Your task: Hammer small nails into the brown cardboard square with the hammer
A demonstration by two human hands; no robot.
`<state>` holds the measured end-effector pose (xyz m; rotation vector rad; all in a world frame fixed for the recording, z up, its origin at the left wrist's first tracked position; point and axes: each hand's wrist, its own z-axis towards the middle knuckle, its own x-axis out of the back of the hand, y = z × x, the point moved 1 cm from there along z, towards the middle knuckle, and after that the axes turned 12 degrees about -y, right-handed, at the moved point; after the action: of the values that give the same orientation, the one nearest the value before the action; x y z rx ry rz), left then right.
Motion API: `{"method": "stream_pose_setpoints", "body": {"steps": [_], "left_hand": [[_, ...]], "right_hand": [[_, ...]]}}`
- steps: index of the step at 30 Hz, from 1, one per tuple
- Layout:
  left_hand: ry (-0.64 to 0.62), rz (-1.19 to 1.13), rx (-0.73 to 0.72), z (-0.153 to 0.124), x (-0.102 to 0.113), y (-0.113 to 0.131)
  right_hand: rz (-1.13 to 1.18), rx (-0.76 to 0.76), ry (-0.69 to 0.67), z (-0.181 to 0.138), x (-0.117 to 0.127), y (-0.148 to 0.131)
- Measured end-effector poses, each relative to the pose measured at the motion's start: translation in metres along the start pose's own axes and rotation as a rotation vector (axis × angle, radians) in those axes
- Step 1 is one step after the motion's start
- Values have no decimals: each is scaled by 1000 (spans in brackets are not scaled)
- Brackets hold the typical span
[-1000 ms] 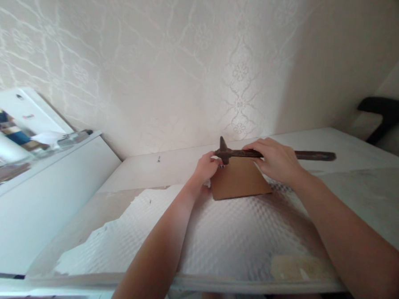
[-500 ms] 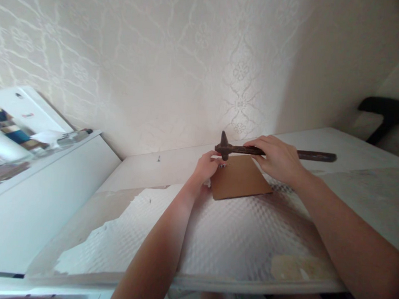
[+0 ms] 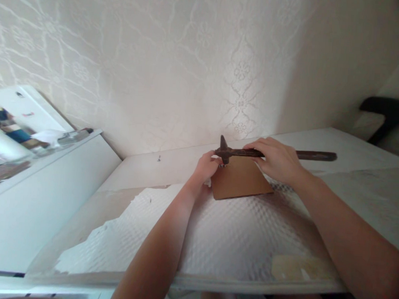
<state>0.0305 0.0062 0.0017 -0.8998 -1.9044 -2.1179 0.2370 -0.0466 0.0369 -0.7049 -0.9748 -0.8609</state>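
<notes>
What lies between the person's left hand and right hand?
In the head view, the head of the dark rusty hammer and the far corner of the flat brown board lie between the left hand and the right hand, which grips the handle.

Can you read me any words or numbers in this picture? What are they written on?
No words or numbers can be read here.
The hammer in the right hand and the brown board by the left hand show no writing.
The white box at the far left has a small red mark, too blurred to read.
The wallpaper has only a flower pattern.
</notes>
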Motion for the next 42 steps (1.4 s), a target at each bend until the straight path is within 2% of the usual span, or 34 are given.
{"method": "stream_pose_setpoints", "body": {"steps": [42], "left_hand": [[-8,-57,2,0,0,0]], "right_hand": [[11,-37,7,1,-2,3]]}}
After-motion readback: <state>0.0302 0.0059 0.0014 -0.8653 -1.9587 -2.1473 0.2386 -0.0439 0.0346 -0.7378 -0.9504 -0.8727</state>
